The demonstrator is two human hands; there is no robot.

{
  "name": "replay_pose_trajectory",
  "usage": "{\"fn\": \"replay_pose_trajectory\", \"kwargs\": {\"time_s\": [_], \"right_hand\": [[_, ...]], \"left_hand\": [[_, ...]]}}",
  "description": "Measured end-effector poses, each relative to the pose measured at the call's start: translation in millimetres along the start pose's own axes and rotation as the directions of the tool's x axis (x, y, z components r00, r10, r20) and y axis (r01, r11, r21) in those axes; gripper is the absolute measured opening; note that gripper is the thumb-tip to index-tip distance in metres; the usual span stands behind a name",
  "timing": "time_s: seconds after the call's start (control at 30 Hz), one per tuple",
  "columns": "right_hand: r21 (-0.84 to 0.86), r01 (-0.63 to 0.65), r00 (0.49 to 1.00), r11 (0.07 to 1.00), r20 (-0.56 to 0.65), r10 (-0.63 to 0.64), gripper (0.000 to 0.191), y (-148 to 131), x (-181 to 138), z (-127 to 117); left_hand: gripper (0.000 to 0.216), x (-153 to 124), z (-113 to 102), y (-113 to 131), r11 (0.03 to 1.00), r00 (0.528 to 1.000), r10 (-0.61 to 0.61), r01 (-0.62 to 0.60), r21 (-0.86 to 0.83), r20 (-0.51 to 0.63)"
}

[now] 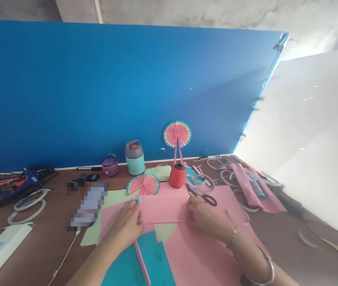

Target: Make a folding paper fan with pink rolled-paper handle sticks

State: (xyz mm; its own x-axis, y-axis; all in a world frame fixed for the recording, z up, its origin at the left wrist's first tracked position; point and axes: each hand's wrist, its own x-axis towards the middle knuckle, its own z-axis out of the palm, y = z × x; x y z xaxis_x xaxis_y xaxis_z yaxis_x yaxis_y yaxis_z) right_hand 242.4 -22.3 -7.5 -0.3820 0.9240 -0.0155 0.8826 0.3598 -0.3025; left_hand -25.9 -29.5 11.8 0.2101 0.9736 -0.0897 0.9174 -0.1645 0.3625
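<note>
A pink paper strip (pixel 163 209) with a thin blue edge at its left end lies crosswise in front of me. My left hand (pixel 129 217) is closed on that left end, fingers over the top. At the right end my right hand (pixel 202 217) has its fingers curled onto the paper, their tips partly hidden. Under the strip are larger pink sheets (pixel 204 254), a pale green sheet (pixel 93 226) and blue paper (pixel 154 254). A narrow folded pink strip (pixel 142 264) rests on the blue paper. Just beyond my right hand lie scissors (pixel 209 199).
Behind the strip stand a pleated paper fan (pixel 143 185), a red thread spool (pixel 177 176) with a round fan (pixel 177 135) above it, and a teal flask (pixel 135 159). Left are a phone (pixel 88 206), glue gun (pixel 27 184) and power strip (pixel 4 254). Tape rolls (pixel 204 184) lie right.
</note>
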Motion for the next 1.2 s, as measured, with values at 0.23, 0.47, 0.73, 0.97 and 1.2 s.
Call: {"fn": "replay_pose_trajectory", "kwargs": {"time_s": [0.23, 0.47, 0.73, 0.97, 1.2], "right_hand": [[-0.025, 0.144, 0.989, 0.989, -0.016, -0.145, 0.058, -19, -8, -6], [-0.234, 0.378, 0.923, 0.896, 0.013, -0.386, 0.072, -22, -8, 4], [-0.333, 0.38, 0.918, 0.863, 0.021, -0.396, 0.058, -26, -8, 9], [-0.292, 0.347, 0.935, 0.891, 0.04, -0.352, 0.049, -30, -10, 5], [-0.216, 0.256, 0.967, 0.942, 0.062, -0.248, 0.057, -22, -17, -5]], "left_hand": [[0.032, -5, 2, 2, 0.97, 0.97, 0.242, -0.242, 0.029, 0.007], [0.045, -4, 9, 0, 0.91, 0.915, 0.404, -0.401, 0.104, -0.008], [0.072, -5, 9, 6, 0.893, 0.903, 0.429, -0.429, 0.137, 0.028], [0.056, -5, 14, 0, 0.891, 0.897, 0.442, -0.439, 0.115, -0.007], [0.033, -4, 7, -2, 0.898, 0.909, 0.416, -0.413, 0.153, 0.017]]}}
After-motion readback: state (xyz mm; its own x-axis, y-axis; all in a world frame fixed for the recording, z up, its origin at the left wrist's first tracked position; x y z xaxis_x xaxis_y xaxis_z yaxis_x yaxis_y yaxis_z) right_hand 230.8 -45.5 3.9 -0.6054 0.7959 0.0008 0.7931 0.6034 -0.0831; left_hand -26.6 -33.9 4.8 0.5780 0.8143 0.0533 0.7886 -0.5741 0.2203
